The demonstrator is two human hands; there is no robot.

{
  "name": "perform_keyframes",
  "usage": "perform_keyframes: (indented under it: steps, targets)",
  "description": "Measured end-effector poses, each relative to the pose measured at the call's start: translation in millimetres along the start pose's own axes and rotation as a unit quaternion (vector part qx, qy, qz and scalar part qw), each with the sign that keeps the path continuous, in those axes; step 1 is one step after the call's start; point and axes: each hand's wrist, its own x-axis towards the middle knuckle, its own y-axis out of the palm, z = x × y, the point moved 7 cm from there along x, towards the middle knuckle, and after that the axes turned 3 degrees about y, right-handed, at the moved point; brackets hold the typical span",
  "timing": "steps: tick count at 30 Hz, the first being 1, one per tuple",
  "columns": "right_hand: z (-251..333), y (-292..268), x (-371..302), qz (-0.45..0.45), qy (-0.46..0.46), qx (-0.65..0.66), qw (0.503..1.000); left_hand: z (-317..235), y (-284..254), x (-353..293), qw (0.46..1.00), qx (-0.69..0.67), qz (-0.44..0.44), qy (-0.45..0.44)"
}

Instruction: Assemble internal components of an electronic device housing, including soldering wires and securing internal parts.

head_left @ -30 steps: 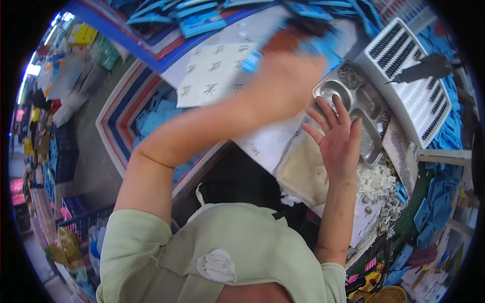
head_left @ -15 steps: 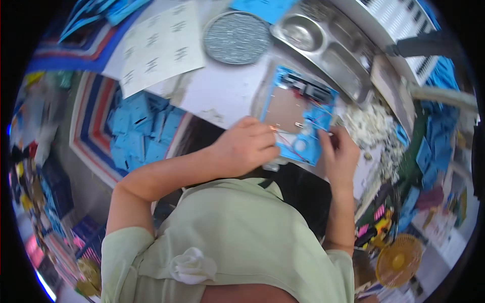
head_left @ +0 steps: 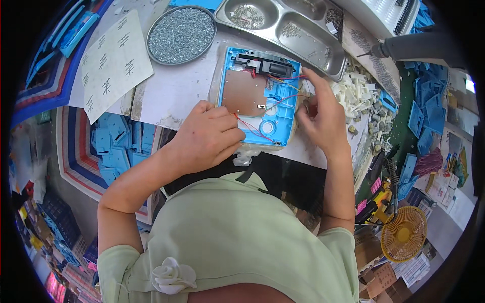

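Observation:
A shallow blue plastic casing (head_left: 289, 111) lies open on the bench in front of me. Inside it are a brown circuit board (head_left: 244, 93), a black module (head_left: 268, 64) along the far side, and thin red wires (head_left: 255, 126). My left hand (head_left: 214, 132) is closed at the casing's near left edge, its fingertips beside the red wires; whatever they pinch is hidden. At the right side, my right hand (head_left: 323, 118) has its index finger stretched to the wires by the far right corner. Its thumb is apart, near the right wall, and the other fingers curl.
Beyond the casing stand a round dish of small metal pieces (head_left: 181, 34) and a steel compartment tray (head_left: 339, 70). White plastic parts (head_left: 356, 93) are heaped at right, below a grey power screwdriver (head_left: 419, 49). A printed sheet (head_left: 118, 65) and a striped bin of blue casings (head_left: 113, 151) lie left.
My view has shifted, so the bench things sit further left. My right hand has moved from the casing's near right side up toward its far right corner, index finger extending. My left hand remains at the left edge.

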Motion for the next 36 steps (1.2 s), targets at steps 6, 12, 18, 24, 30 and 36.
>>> perform_keyframes:
  steps: [6, 12, 18, 24, 30, 36]
  targets:
    - [7.7, -5.1, -3.5, -0.003, -0.072, -0.163, 0.984, -9.7, -11.1, 18.4, 0.999, -0.005, 0.011, -0.039]
    - [6.6, -8.6, -5.3, -0.015, -0.111, -0.184, 0.976, -13.6, 1.8, 49.1, 0.991, -0.039, -0.121, -0.043]
    - [52.1, -30.2, -41.7, 0.228, -0.104, 0.073, 0.965, -44.1, 21.7, 45.4, 0.993, -0.001, -0.023, 0.116]
    - [65.8, 25.9, -52.3, 0.017, -0.230, -0.032, 0.973, -31.0, 10.3, -12.6, 0.984, -0.027, -0.111, 0.134]
    - [99.6, 63.8, -46.3, -0.027, -0.191, -0.022, 0.981, 10.2, 0.8, -49.3, 0.991, 0.048, -0.101, -0.074]
    - [110.2, 74.0, -45.9, -0.053, -0.203, -0.027, 0.977, -4.8, 31.2, -68.0, 0.997, -0.044, 0.067, -0.019]
